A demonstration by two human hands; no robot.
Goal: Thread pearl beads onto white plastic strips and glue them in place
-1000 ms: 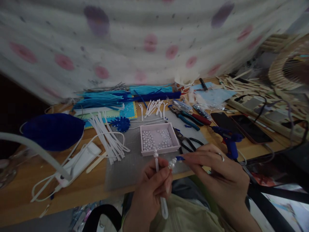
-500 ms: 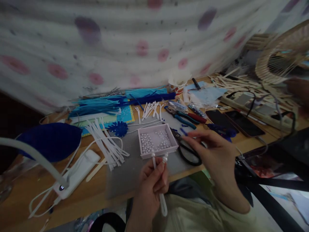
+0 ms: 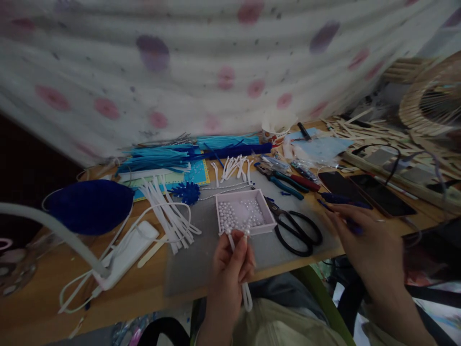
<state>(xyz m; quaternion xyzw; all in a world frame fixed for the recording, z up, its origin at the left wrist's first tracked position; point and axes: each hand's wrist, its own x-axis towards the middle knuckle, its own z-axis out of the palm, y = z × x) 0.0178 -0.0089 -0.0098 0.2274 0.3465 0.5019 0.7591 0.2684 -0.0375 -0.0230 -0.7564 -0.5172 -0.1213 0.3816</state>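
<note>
Pearl-tipped white strip (image 3: 237, 250) sits pinched in the left hand (image 3: 230, 264). Right hand (image 3: 367, 235), grip loose and empty, reaches the blue glue gun (image 3: 342, 198); gluing likely needs it grasped.

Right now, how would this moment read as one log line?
left hand: pinches white strip with pearls | right hand: on blue glue gun | scissors: on mat

A wooden table (image 3: 151, 288) carries a grey mat (image 3: 201, 250) with a pink tray of pearls (image 3: 242, 217) and black scissors (image 3: 297, 230) on it. Beside the mat lie white strips (image 3: 163, 211), a blue pouch (image 3: 90, 206), blue-handled pliers (image 3: 281, 180), two phones (image 3: 363, 190) and wooden sticks (image 3: 363, 126) at the far right
</note>
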